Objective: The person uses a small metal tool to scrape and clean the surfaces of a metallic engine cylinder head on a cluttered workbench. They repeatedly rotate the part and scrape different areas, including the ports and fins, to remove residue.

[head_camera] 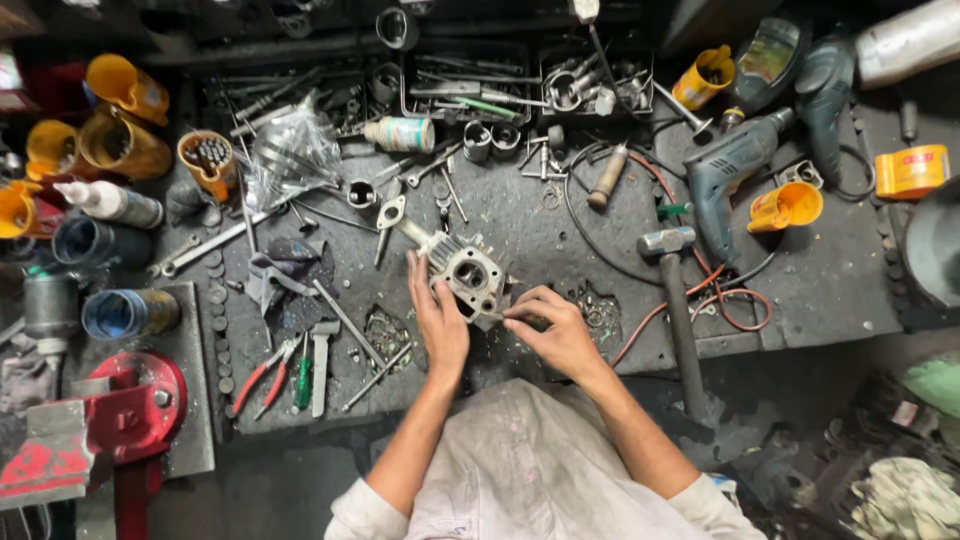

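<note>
A finned grey metal engine cylinder (466,268) with a round bore lies on the dark workbench (830,280) in front of me. My left hand (437,312) rests flat against its left side, fingers stretched up along the fins. My right hand (553,327) has its fingers pinched together at the cylinder's lower right corner, on something small that I cannot make out.
A hammer (675,300) lies right of my hands, a blue-grey power drill (732,172) beyond it. Red-handled pliers (264,375) and a green screwdriver (303,378) lie at the left, by a red vise (110,425). Yellow cups (786,206), tool trays (470,85) and wrenches crowd the back.
</note>
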A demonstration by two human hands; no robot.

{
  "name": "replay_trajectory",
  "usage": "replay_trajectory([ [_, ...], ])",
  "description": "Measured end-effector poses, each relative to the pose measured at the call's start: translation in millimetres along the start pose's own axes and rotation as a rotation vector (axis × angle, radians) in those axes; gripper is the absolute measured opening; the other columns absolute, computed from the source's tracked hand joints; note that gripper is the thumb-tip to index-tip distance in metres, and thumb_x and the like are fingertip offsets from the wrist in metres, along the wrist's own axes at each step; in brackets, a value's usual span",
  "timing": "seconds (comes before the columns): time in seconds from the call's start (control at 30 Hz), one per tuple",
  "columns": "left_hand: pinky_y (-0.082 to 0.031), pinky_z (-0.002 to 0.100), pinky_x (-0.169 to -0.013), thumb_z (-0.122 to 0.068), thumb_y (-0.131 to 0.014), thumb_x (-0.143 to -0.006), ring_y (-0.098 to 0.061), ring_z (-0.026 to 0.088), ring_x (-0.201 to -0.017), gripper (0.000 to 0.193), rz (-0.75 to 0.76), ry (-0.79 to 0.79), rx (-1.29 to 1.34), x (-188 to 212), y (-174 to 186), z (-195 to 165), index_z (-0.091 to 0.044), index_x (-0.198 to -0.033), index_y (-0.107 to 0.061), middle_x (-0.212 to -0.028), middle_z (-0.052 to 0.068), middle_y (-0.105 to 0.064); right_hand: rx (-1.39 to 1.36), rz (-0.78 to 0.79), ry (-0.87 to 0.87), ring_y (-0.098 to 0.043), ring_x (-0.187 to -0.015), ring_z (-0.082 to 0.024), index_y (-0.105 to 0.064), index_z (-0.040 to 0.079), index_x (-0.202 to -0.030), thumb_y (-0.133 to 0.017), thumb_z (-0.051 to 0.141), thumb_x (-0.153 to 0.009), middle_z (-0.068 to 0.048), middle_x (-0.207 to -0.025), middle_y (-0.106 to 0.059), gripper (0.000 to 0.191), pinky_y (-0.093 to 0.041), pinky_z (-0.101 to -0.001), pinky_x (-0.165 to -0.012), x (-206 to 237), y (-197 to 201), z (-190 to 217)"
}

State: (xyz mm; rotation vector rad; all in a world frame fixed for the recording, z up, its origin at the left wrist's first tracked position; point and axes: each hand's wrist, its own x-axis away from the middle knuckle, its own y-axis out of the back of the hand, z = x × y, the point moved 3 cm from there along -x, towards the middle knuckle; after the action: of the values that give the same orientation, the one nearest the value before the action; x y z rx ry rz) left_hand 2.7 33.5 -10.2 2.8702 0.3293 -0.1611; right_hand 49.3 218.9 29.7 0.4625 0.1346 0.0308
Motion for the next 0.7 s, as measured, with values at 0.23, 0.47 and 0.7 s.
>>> replay_trajectory([
  [0.23, -0.037, 0.038, -0.119, -0.006, -0.045, -0.107, -0.04, 0.031, -0.152, 0.035, 0.06, 0.039, 0.048, -28, 0, 23, -0.005, -0.138, -0.062, -0.165, 0.016, -0.039, 0.095, -0.065, -0.039, -0.073, -0.087, -0.019, -0.078, 0.004, -0.1, -0.08, 0.008, -0.085, -0.008, -0.099, -0.071, 0.016, -0.059, -0.0304, -0.076, -1, -10, 15],
  [0.47, -0.049, 0.036, -0.112, 0.002, -0.047, -0.104, -0.052, 0.03, -0.146, 0.034, -0.12, -0.027, 0.062, -24, -9, 23, -0.006, -0.13, -0.068, -0.16, 0.015, -0.049, 0.217, -0.072, 0.02, -0.073, -0.089, -0.025, -0.078, 0.005, -0.099, -0.08, 0.008, -0.084, -0.01, -0.098, -0.071, 0.015, -0.057, -0.0339, -0.077, -4, -26, 16],
  [0.7, -0.047, 0.038, -0.111, 0.01, -0.049, -0.095, -0.052, 0.032, -0.146, 0.036, -0.081, -0.044, 0.099, -32, -2, 28, -0.006, -0.111, -0.077, -0.159, 0.017, -0.049, 0.25, -0.014, 0.097, -0.072, -0.092, -0.025, -0.077, 0.006, -0.101, -0.08, 0.009, -0.086, -0.009, -0.1, -0.071, 0.015, -0.058, -0.0347, -0.08, -12, -31, 11],
])
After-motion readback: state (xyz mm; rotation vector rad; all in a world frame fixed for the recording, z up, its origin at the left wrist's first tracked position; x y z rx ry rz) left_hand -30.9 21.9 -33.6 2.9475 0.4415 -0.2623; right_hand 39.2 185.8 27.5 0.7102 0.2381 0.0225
